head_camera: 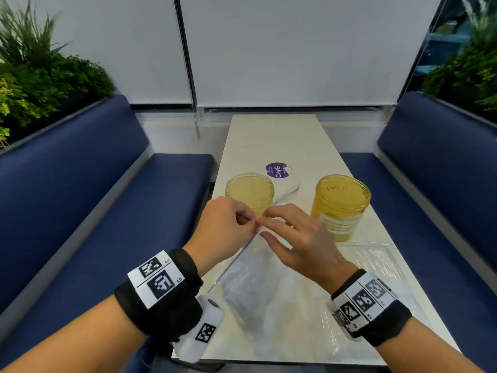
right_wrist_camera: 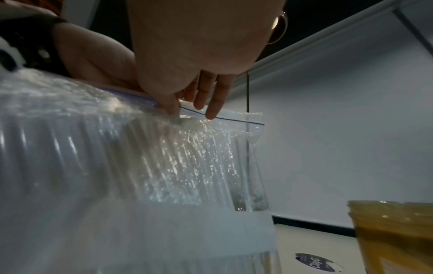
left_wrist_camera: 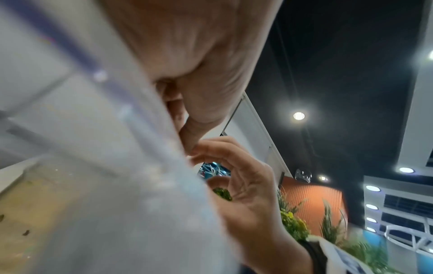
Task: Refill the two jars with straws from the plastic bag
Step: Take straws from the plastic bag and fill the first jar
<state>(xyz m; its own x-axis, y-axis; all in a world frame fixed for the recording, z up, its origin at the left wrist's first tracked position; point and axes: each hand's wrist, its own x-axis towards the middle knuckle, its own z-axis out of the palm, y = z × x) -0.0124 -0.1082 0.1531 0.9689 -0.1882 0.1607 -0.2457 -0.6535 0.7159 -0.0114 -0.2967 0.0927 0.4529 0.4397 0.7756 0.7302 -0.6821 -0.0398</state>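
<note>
Two hands at the top edge of a clear plastic bag (head_camera: 258,275), meeting near the middle of the counter (head_camera: 271,138). Left hand (head_camera: 223,227) curled, thumb and fingers pinching the bag's zip edge. Right hand (head_camera: 298,238) pinching the same edge with thumb and forefinger, other fingers spread loosely over the plastic. Fingertips of both nearly touching at the blue zip line (right_wrist_camera: 234,119). Bag held up on edge at the near part of the counter, packed with clear straws (right_wrist_camera: 164,157) seen as ribbed lines through the plastic; whether the zip is parted cannot be told. Two yellow jars just beyond the hands: left jar (head_camera: 250,191) partly hidden behind the left hand, right jar (head_camera: 341,205) with white markings on its side, apart from the bag. Purple round sticker (head_camera: 278,170) on the counter between and beyond the jars. Blue benches (head_camera: 80,200) along both sides, green plants (head_camera: 40,68) behind them.
</note>
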